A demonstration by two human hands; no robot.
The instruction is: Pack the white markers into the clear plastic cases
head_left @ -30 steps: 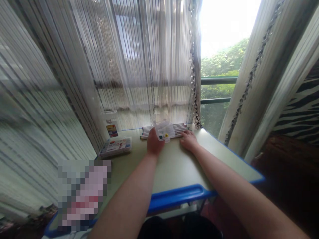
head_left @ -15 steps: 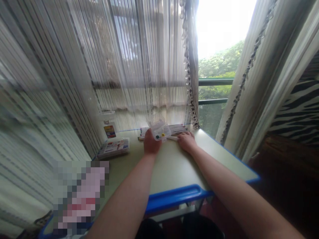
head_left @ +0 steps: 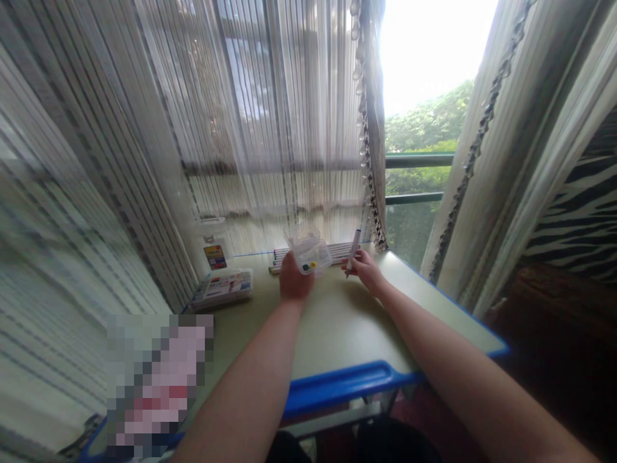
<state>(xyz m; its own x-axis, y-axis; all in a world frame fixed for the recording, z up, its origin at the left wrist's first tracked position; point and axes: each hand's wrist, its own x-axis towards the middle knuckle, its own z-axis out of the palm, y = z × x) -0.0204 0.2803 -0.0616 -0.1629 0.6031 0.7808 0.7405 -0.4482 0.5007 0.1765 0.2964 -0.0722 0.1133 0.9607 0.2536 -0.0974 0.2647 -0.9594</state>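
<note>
Head cam here, clock set on the table (head_left: 332, 321) with 12 pointing away from the wearer. From where I'm sitting, the roomiest stretch of pale tabletop runs from both hands back to 6, where the raised blue front rim (head_left: 342, 386) stops it. The far edge at 12 is tight: a striped curtain (head_left: 270, 128) hangs just past it. The right edge slants from 1 down to about 4, and the right forearm (head_left: 424, 328) crosses a good part of that side.

Now the marker (head_left: 354, 247). It's up near 1, pinched in my right hand (head_left: 365, 269), fingers closed around the lower half. It stands steep with a bit of lean, long axis going roughly 7 to 1, dark purple end up, narrower end down. Body's slim and whitish; any print is too small for me to read.

Left hand (head_left: 294, 281) is wrapped around the left side of a clear plastic box (head_left: 315, 254), near 12, some fingers hidden. Its flap stands up toward 11, and I can make out one dark green and one yellow spot at the near end. Behind both hands a row of markers (head_left: 338, 251) lies sideways, about 9 to 3, along the far edge. There's also a flat case (head_left: 224, 287) over at 10.
</note>
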